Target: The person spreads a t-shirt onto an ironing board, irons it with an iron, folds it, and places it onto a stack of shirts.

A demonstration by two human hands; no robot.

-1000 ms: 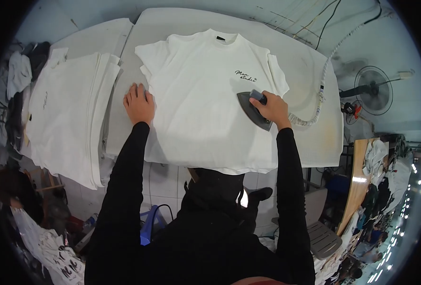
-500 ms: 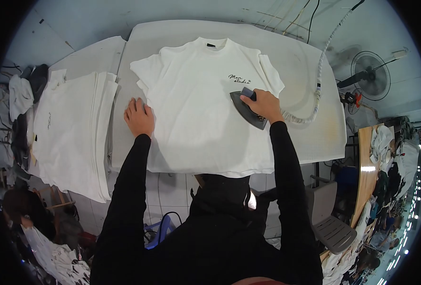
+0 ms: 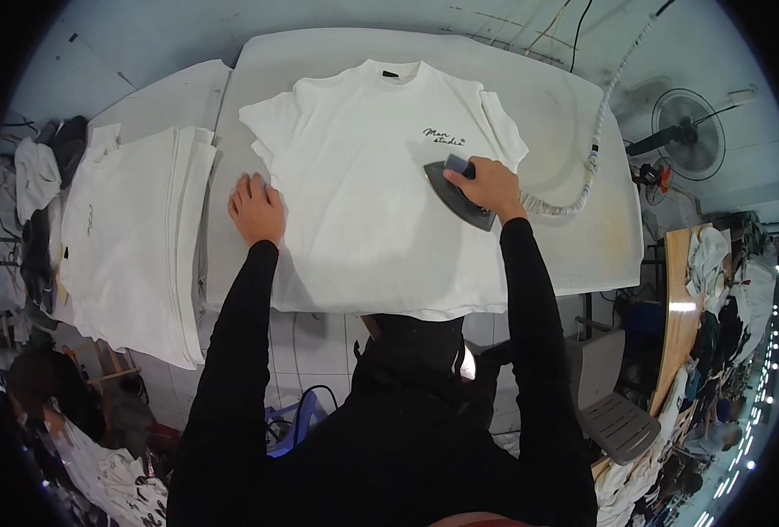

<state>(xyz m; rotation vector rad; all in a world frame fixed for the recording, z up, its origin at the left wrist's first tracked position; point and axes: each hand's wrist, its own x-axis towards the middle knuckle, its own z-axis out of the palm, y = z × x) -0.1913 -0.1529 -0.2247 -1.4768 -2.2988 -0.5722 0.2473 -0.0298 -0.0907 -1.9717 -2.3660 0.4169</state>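
Observation:
A white T-shirt (image 3: 363, 202) with small dark lettering on its chest is spread flat on the pale padded ironing table (image 3: 574, 255). My right hand (image 3: 495, 187) is wrapped round the handle of an iron (image 3: 451, 196), whose soleplate rests on the shirt just below the lettering. Beside the shirt's left edge, my left hand (image 3: 258, 209) lies flat with its fingers spread, on the table cover and touching or very near the cloth. The iron's underside is hidden.
Several white shirts lie stacked (image 3: 135, 237) on a surface at left. A wrapped hose (image 3: 561, 209) runs from the iron up to the right. A fan (image 3: 684, 132), a grey chair (image 3: 607, 395) and a wooden table (image 3: 678, 307) piled with garments are at right.
The whole view has shifted slightly upward. My right hand still holds the iron in nearly the same spot on the shirt, and my left hand stays by the shirt's edge.

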